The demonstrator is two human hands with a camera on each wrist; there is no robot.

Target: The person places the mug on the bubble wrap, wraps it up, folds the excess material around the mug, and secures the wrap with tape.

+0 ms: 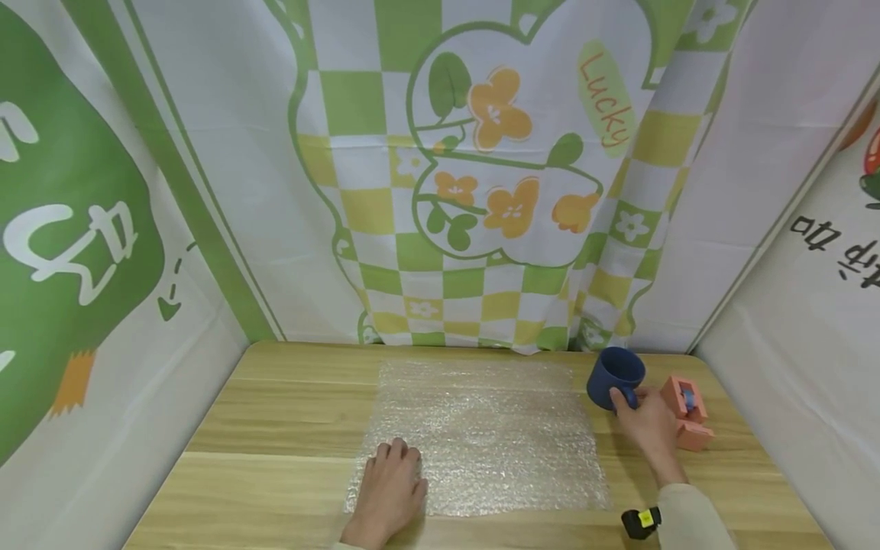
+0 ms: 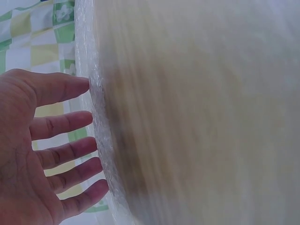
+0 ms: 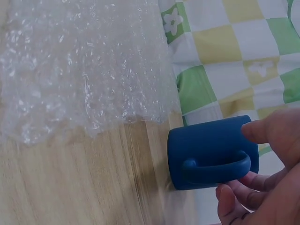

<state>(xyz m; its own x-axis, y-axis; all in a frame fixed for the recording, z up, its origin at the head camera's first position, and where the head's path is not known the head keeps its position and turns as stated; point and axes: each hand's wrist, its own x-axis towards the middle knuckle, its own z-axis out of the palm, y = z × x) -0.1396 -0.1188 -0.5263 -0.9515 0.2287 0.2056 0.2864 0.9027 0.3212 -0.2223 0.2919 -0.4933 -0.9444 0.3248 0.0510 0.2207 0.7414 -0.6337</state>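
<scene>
A dark blue mug (image 1: pixel 608 378) stands upright at the back right of the table. My right hand (image 1: pixel 646 424) holds it at the handle side, with the thumb near the rim. In the right wrist view, fingers curl beside the handle of the mug (image 3: pixel 211 154). A sheet of clear bubble wrap (image 1: pixel 481 435) lies flat on the table, left of the mug. On its front left part rests my left hand (image 1: pixel 388 489). In the left wrist view, the left hand's slightly bent, spread fingers (image 2: pixel 70 152) touch the bubble wrap (image 2: pixel 101 108) with their tips.
Just right of the mug sits a pink tape dispenser (image 1: pixel 687 409) with a blue roll. A black item with a yellow label (image 1: pixel 641 523) lies by the right sleeve. Patterned cloth (image 1: pixel 474 290) hangs behind the wooden table (image 1: pixel 275 428), and printed cloth walls flank it.
</scene>
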